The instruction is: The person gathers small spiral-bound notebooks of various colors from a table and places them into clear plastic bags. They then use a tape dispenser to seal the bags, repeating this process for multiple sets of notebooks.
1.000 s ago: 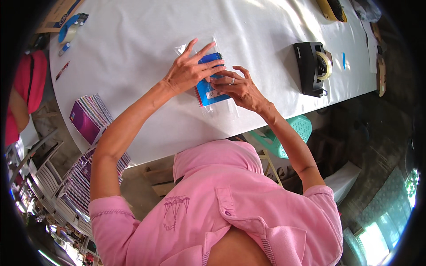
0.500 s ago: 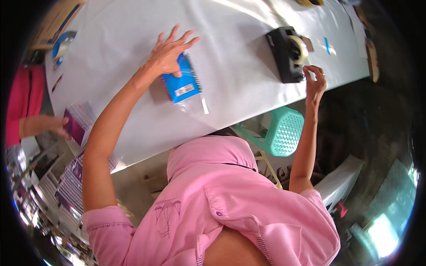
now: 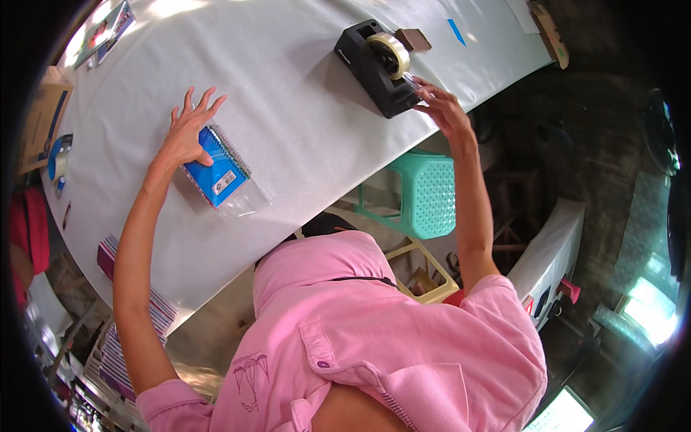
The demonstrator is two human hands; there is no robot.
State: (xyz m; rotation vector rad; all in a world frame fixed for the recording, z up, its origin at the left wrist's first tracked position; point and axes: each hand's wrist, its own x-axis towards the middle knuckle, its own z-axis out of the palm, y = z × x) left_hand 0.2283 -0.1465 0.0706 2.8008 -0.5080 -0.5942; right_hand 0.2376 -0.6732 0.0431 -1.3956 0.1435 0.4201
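A blue spiral notebook, apparently on a stack, lies in a clear plastic sleeve on the white-covered table. My left hand rests across its upper end, thumb pressed on the cover and the other fingers spread out. Farther right stands a black tape dispenser with a roll of clear tape. At its near end my right hand pinches the tape's free end, a clear strip showing beside the fingertips.
A small brown block and a blue strip lie past the dispenser. Purple striped notebooks are stacked at the left, near a person's red sleeve. A green stool stands below the table edge. Blue tape sits far left.
The view has shifted, so table things sit farther left. My right fingers now have a clear tape strip at the dispenser. The other person's hand no longer shows on the purple notebooks.
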